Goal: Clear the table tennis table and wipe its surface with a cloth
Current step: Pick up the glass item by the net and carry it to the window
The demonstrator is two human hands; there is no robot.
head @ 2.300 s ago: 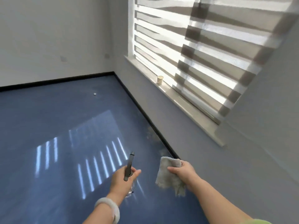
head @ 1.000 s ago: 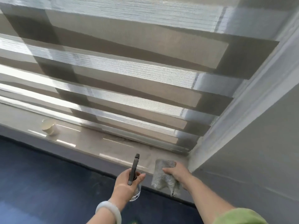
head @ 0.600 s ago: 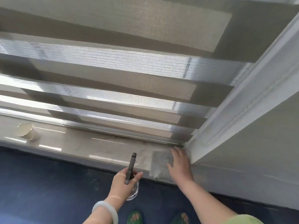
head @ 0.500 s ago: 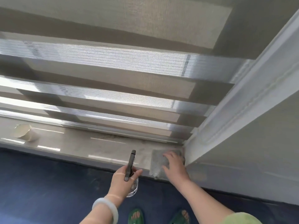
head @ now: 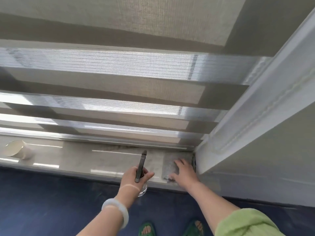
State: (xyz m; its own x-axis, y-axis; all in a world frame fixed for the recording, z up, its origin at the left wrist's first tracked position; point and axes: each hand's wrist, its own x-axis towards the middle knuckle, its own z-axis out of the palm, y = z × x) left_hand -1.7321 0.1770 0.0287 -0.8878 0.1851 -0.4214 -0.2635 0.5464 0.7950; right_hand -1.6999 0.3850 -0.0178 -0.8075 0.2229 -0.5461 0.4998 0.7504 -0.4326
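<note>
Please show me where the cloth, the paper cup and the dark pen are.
cloth (head: pixel 170 165), head view, on its flat middle, left of the fingers.
paper cup (head: pixel 17 149), head view, on its side wall.
dark pen (head: pixel 141 166), head view, on its barrel above the fist.

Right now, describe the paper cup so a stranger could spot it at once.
Find the windowsill running below the striped blind. Follow it to its far left end, away from both hands. The cup lies tipped there, pale cream and cone-shaped, the only rounded thing on the sill; the cloth at the right end is flat and grey.
</note>
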